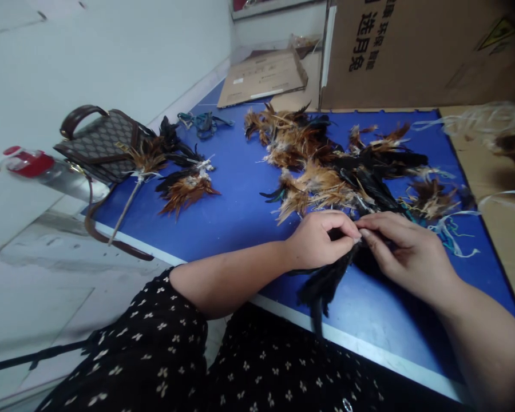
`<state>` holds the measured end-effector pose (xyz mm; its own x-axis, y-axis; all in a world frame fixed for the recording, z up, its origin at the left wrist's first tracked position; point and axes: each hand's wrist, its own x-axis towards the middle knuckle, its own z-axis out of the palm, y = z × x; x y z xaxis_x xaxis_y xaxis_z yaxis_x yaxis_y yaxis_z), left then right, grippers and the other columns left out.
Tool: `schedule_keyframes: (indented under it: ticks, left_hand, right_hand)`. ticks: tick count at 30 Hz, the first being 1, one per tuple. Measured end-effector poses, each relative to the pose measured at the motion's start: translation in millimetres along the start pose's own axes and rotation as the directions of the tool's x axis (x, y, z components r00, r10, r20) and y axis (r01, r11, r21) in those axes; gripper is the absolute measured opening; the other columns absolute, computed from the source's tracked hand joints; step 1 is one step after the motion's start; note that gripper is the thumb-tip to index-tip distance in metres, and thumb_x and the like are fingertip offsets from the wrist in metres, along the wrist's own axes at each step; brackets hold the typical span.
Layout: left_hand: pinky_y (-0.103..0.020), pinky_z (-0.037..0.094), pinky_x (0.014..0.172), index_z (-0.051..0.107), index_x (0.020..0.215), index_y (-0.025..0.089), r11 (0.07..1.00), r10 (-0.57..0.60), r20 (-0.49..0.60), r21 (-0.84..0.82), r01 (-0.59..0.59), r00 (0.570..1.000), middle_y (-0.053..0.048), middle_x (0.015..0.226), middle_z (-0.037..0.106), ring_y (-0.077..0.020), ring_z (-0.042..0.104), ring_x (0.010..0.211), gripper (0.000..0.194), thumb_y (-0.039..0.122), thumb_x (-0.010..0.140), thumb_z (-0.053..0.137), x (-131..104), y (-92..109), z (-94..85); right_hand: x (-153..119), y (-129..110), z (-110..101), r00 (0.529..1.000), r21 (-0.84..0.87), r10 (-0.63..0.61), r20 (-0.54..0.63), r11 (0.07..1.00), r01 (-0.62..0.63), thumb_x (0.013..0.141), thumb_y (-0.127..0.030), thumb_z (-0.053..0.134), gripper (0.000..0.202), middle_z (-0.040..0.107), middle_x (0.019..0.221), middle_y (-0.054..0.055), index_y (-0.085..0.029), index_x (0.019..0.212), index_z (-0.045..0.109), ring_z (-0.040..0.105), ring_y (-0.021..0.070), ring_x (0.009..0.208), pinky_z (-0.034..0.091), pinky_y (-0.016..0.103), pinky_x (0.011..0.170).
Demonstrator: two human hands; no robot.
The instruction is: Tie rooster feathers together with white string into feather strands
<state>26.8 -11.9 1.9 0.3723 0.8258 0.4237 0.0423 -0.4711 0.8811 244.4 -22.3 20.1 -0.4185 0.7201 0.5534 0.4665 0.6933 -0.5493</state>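
Black feathers [326,286] hang from my left hand [320,240], which is closed in a pinch around their upper end. Right beside it, thumb and forefinger of my right hand [405,246] pinch together at the same end of the bunch. The fingertips of both hands nearly touch, and whatever fine part lies between them is too small to make out. Just beyond the hands spreads a pile of brown and black feathers [313,143]. White and teal strings [452,232] lie to the right of my right hand.
On the blue table [240,212], a feather duster with a stick [126,209] and another feather bunch [189,189] lie left, near a patterned handbag [107,143] and a red-capped bottle [47,171]. Flattened cardboard [261,77] lies at the back; a large carton [424,57] stands behind.
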Motion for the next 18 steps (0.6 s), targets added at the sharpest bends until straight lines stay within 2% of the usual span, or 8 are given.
schedule_keyframes:
  ticks: [4,7,12,18]
  left_hand:
    - [-0.03,0.065,0.087,0.077,0.086,0.016,0.972,0.223,-0.107,0.094,-0.214,0.969,-0.008,0.094,0.083,-0.0145,0.079,0.089,0.008,0.013,0.093,0.076,0.4,-5.7,2.9]
    - [-0.026,0.065,0.079,0.076,0.088,0.016,0.935,0.336,-0.155,0.171,-0.31,0.929,-0.007,0.094,0.082,-0.0139,0.08,0.088,0.007,0.012,0.094,0.077,0.0,-6.4,4.1]
    - [-0.026,0.066,0.082,0.076,0.091,0.017,0.885,0.44,-0.162,0.242,-0.397,0.883,-0.007,0.096,0.082,-0.0134,0.08,0.091,0.009,0.011,0.098,0.074,-1.6,-5.4,5.7]
    - [-0.027,0.067,0.086,0.074,0.096,0.019,0.83,0.511,-0.161,0.349,-0.435,0.845,-0.006,0.101,0.082,-0.0135,0.08,0.096,0.01,0.011,0.101,0.071,-1.2,-7.8,4.6]
  right_hand:
    - [3.0,-4.0,-2.9,0.998,0.026,0.053,-0.017,0.998,-0.052,0.107,-0.026,0.07,0.009,0.084,0.106,0.006,-0.027,0.107,0.079,0.081,0.0241,0.094,0.067,0.039,0.086]
    - [3.3,-5.4,-3.2,0.996,0.065,0.088,-0.013,0.994,-0.087,0.108,-0.029,0.07,0.008,0.084,0.106,0.005,-0.028,0.107,0.078,0.08,0.0237,0.093,0.066,0.038,0.085]
    - [1.1,-3.3,-0.5,0.99,0.109,0.137,-0.02,0.985,-0.134,0.109,-0.036,0.071,0.011,0.084,0.108,0.005,-0.03,0.107,0.079,0.08,0.0245,0.094,0.065,0.039,0.085]
    - [0.3,-9.6,0.8,0.987,0.146,0.153,-0.042,0.979,-0.145,0.107,-0.034,0.074,0.01,0.084,0.108,0.006,-0.03,0.111,0.082,0.079,0.0244,0.091,0.065,0.041,0.086]
